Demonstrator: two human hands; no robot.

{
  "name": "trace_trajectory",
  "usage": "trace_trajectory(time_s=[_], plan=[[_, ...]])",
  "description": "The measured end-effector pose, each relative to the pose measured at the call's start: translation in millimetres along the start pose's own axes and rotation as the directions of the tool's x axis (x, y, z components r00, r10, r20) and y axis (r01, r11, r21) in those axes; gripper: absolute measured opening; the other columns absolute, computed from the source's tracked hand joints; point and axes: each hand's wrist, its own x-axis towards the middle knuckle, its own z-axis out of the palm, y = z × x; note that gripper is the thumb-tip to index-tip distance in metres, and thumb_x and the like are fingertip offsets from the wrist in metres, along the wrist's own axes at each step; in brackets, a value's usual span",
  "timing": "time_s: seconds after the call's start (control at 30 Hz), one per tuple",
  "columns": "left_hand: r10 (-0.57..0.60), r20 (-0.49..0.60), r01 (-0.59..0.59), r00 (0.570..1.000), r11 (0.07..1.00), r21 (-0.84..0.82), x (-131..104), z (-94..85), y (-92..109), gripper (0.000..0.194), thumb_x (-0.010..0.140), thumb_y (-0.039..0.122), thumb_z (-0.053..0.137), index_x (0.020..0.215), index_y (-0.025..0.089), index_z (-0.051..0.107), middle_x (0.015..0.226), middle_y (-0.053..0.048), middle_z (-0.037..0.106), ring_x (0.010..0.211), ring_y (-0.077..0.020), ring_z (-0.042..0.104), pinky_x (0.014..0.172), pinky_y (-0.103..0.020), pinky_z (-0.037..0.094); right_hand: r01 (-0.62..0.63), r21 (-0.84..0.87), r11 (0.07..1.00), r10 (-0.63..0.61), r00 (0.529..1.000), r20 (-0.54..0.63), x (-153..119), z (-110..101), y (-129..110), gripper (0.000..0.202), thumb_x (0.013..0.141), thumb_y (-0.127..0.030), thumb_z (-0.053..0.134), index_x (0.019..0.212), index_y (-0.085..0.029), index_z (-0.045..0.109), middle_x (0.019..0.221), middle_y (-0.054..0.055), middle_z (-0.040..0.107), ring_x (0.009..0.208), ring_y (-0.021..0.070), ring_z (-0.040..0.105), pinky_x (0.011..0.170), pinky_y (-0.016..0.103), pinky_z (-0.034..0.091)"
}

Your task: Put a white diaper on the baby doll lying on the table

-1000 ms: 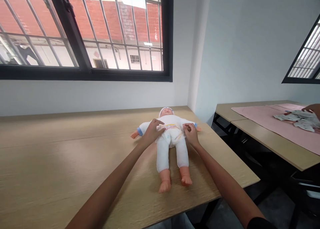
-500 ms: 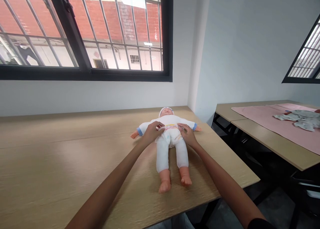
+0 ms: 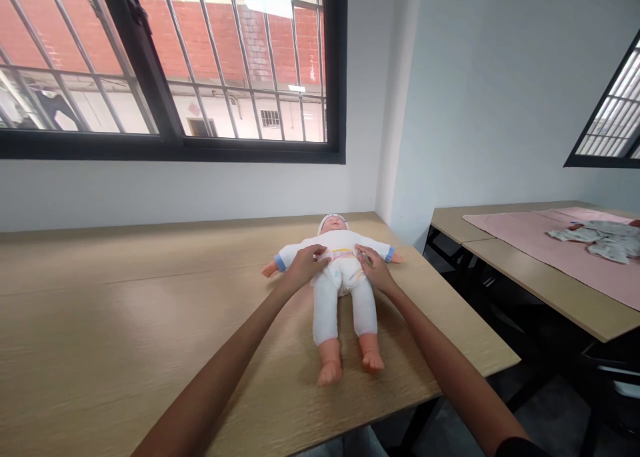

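A baby doll (image 3: 339,304) lies on its back on the wooden table (image 3: 150,310), arms spread and feet towards me. It has a white body with blue cuffs and a white cap. Around its hips is a white diaper (image 3: 345,274) with a coloured band at the waist. My left hand (image 3: 307,262) is closed at the diaper's left side, thumb and fingers on the waist edge. My right hand (image 3: 375,267) pinches the waist edge on the other side. The exact grip of the fingertips is partly hidden.
The table's right edge (image 3: 470,304) runs close beside the doll. Across a gap stands another table (image 3: 540,264) with a pink cloth (image 3: 530,237) and patterned baby clothes (image 3: 610,240). A barred window (image 3: 240,64) is in the wall behind.
Almost nothing differs. Both hands stay at the diaper's waist with only a very slight finger shift, and the doll lies as before.
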Motion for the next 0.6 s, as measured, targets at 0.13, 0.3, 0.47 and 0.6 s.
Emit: trace_trajectory(time_s=[0.13, 0.3, 0.47, 0.6], plan=[[-0.004, 0.010, 0.004, 1.000, 0.998, -0.056, 2.8, 2.7, -7.9, 0.040, 0.073, 0.039, 0.057, 0.105, 0.017, 0.063, 0.099, -0.008, 0.067, 0.084, -0.0221, 0.063, 0.074, -0.032, 0.051, -0.034, 0.030, 0.999, 0.032, 0.996, 0.086, 4.3, 1.2, -4.7, 0.045, 0.091, -0.040, 0.041, 0.128, -0.018, 0.056, 0.137, 0.010, 0.052, 0.128, 0.0198, 0.046, 0.113, 0.039, 0.030], [0.022, 0.087, -0.014, 0.996, 0.995, -0.099, 9.5, -1.3, -14.0, 0.042, 0.066, 0.037, 0.060, 0.103, 0.017, 0.061, 0.086, -0.004, 0.063, 0.080, -0.0212, 0.061, 0.071, -0.032, 0.048, -0.014, -0.078, 0.997, 0.034, 0.962, 0.270, 28.9, -12.5, -11.4, 0.043, 0.082, -0.037, 0.058, 0.121, -0.020, 0.061, 0.127, 0.010, 0.061, 0.116, 0.0225, 0.056, 0.101, 0.040, 0.042], [0.055, 0.201, -0.027, 0.978, 0.990, -0.140, 19.1, -9.9, -15.1, 0.036, 0.062, 0.037, 0.065, 0.091, 0.017, 0.060, 0.076, 0.000, 0.056, 0.071, -0.0174, 0.055, 0.064, -0.029, 0.044, 0.020, -0.196, 0.980, 0.085, 0.853, 0.514, 62.4, -25.3, -19.7, 0.026, 0.072, -0.036, 0.068, 0.091, -0.018, 0.069, 0.092, 0.004, 0.070, 0.084, 0.0194, 0.061, 0.075, 0.031, 0.047], [0.067, 0.259, -0.005, 0.964, 0.973, -0.230, 23.3, -10.8, -25.2, 0.043, 0.064, 0.043, 0.068, 0.098, 0.018, 0.058, 0.072, 0.002, 0.050, 0.066, -0.0140, 0.050, 0.055, -0.024, 0.038, 0.106, -0.292, 0.950, 0.087, 0.811, 0.579, 72.1, -25.0, -23.6, 0.022, 0.073, -0.039, 0.065, 0.077, -0.017, 0.065, 0.076, 0.000, 0.064, 0.071, 0.0153, 0.053, 0.063, 0.026, 0.038]])
